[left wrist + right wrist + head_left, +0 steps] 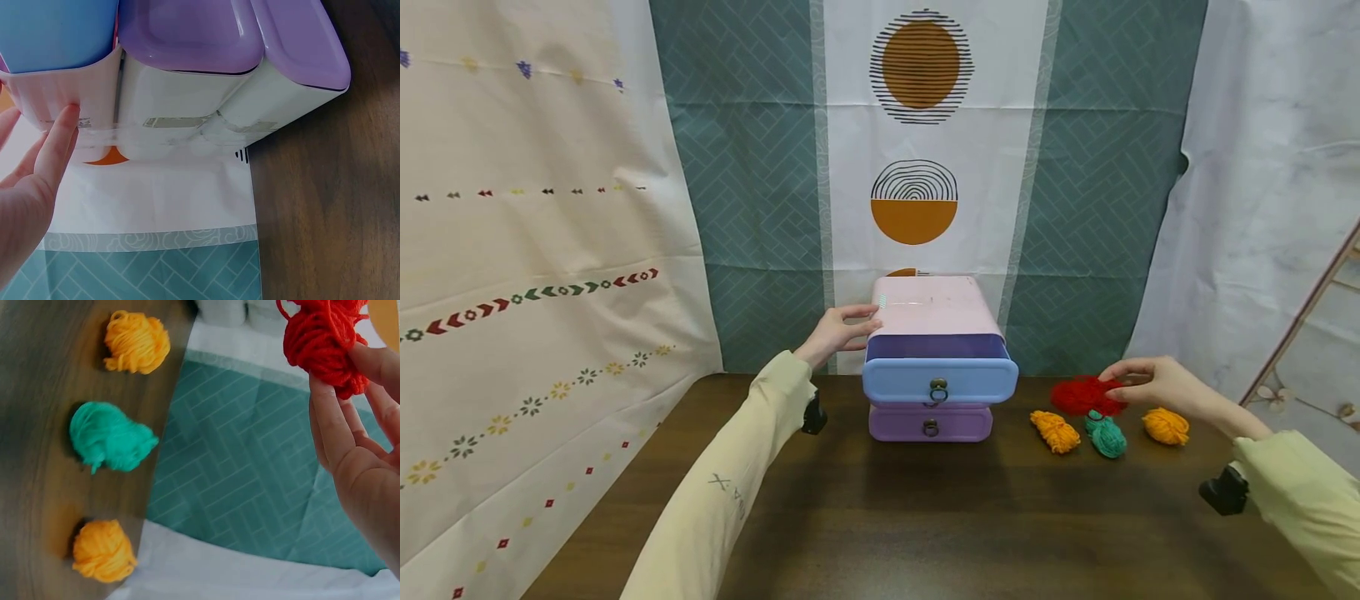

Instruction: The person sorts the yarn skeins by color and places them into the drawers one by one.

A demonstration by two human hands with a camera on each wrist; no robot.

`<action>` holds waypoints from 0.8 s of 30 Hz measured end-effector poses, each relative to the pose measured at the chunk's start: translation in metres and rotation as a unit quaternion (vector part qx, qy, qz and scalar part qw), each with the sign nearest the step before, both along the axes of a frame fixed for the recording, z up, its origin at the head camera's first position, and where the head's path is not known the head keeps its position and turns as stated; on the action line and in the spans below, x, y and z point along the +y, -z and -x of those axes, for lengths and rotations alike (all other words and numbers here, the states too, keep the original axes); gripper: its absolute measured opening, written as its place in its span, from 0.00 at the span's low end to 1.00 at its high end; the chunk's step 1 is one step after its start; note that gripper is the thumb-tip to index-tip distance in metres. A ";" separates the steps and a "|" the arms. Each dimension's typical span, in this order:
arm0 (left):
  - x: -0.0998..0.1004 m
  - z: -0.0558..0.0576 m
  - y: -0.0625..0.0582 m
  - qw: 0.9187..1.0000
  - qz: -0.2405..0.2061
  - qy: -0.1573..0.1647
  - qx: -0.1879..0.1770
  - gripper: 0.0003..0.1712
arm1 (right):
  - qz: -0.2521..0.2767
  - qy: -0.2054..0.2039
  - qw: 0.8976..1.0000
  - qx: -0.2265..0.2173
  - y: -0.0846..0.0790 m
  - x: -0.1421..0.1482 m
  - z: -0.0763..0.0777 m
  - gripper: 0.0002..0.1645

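Observation:
My left hand (841, 332) rests its fingertips against the side of the pink top unit (936, 304) of a small drawer cabinet. The blue top drawer (940, 381) is pulled out, and below it the purple drawers (187, 34) sit closed in their pale casings. Over to the right, my right hand (1165, 387) pinches a ball of red yarn (325, 347) between thumb and fingers, raised off the table. On the tabletop beneath it lie a green yarn ball (1106, 435), a yellow yarn ball (1056, 432) and another yellow yarn ball (1166, 426).
The dark wooden table (910, 525) carries the cabinet and yarn. A patterned curtain (745, 167) hangs right behind the cabinet, with a cream embroidered cloth (535, 250) along the left. At the far right is a wooden rack (1300, 312) in front of a pale cloth.

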State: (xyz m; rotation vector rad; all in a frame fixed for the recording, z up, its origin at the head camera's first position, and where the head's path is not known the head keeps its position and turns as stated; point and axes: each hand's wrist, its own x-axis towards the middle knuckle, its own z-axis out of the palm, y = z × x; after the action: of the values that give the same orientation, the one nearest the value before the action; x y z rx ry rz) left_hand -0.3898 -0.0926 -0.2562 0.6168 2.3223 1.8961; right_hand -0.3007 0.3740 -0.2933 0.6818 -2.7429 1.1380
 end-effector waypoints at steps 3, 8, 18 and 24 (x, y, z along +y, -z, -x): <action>0.000 0.000 0.000 1.000 -0.002 0.001 -0.003 0.27 | 0.002 0.009 1.000 0.014 -0.005 -0.007 0.000 0.14; 0.000 0.001 0.001 1.000 0.002 0.002 0.004 0.27 | -0.007 0.049 0.999 0.021 -0.022 -0.020 0.000 0.18; -0.002 0.025 0.019 1.000 -0.012 -0.008 0.015 0.28 | 0.046 0.073 0.996 -0.014 -0.047 -0.051 0.005 0.24; -0.002 0.026 0.019 1.000 -0.013 -0.007 0.013 0.27 | 0.068 0.062 0.996 -0.015 -0.058 -0.071 0.008 0.24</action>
State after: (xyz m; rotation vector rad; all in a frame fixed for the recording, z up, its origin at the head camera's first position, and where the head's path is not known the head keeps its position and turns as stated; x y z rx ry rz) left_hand -0.4157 -0.0942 -0.2752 0.6334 2.3268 1.9398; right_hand -0.3092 0.3026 -0.2354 0.4757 -2.6580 1.3001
